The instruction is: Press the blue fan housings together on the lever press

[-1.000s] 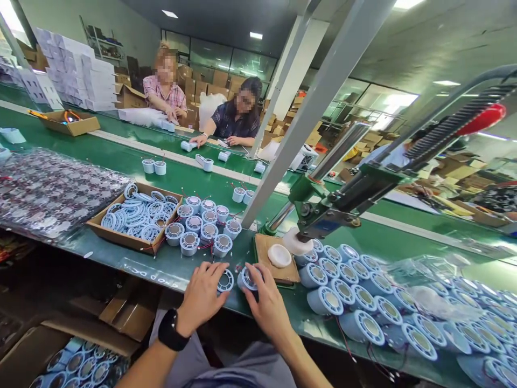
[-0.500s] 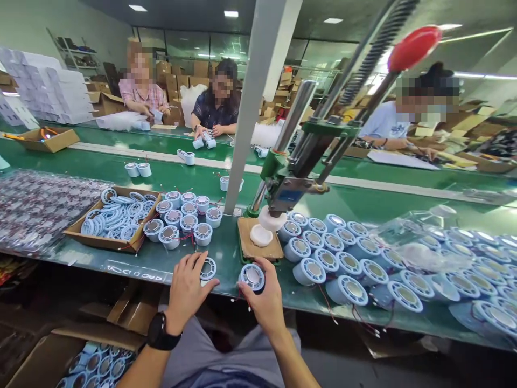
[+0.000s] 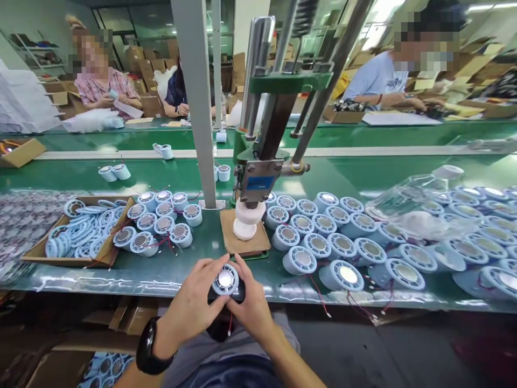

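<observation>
Just in front of the press, over the bench's near edge, both my hands close round one light-blue round housing [image 3: 225, 279] with a slotted ring and a shiny silver disc on top. My left hand [image 3: 197, 295] grips its left side, thumb low and fingers over the far rim. On the right side, my right hand [image 3: 251, 297] presses with thumb and fingertips. A thin red wire with a white plug [image 3: 230, 328] hangs below. Beyond my fingers stands the hand press [image 3: 258, 180], its white pad [image 3: 249, 212] above a white round seat [image 3: 244, 229] on a brown board.
A cardboard box [image 3: 113, 253] of loose blue slotted rings lies left, beside several housings [image 3: 164, 224]. Many more housings [image 3: 319, 245] crowd the right, partly under a clear plastic bag [image 3: 416, 199]. A grey post [image 3: 197, 108] rises behind. Co-workers sit across the bench.
My hands have come together round one housing; before, the right held a housing while the left was at another round blue piece. The view has shifted right, closer to the press.
</observation>
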{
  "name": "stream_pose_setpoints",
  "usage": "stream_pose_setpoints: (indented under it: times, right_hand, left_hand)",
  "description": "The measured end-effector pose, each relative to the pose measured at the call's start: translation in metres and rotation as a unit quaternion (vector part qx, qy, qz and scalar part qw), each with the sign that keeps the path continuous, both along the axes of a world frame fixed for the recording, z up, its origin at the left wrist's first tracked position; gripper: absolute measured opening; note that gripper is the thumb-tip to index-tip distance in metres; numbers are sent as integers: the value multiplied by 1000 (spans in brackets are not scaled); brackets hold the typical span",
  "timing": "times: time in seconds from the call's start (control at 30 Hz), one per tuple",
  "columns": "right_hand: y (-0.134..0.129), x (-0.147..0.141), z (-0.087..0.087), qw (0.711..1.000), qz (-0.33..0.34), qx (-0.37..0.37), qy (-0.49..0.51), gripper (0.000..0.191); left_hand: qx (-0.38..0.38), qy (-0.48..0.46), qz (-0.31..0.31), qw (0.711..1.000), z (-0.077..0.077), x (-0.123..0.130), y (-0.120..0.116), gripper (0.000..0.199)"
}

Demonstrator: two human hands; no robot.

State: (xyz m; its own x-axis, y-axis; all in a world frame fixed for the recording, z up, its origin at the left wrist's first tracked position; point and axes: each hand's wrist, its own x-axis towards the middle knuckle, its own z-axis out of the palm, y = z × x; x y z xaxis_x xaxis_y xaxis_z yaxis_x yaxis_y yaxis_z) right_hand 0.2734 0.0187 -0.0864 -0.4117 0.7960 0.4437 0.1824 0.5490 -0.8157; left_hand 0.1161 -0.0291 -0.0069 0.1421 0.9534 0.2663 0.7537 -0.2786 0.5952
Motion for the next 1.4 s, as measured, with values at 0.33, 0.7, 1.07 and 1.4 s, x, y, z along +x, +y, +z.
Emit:
stream_pose_setpoints:
  times: [0.33, 0.7, 1.07, 1.4]
  right_hand:
    - [2, -1, 0, 1000, -2, -10, -20, 97]
    - [4, 2, 4, 998, 31, 0, -55, 99]
    - [35, 50, 115, 942, 40, 207, -262, 79]
    - [192, 34, 388, 970, -134, 204, -13, 54]
  left_hand:
    - [-39, 6, -14, 999, 7, 4, 8, 81]
    - [-55, -62, 38, 996, -7, 0, 1, 73]
    - [-84, -176, 112, 974, -27, 14, 8, 57]
    - [-32, -312, 48, 948, 22, 5, 124, 56]
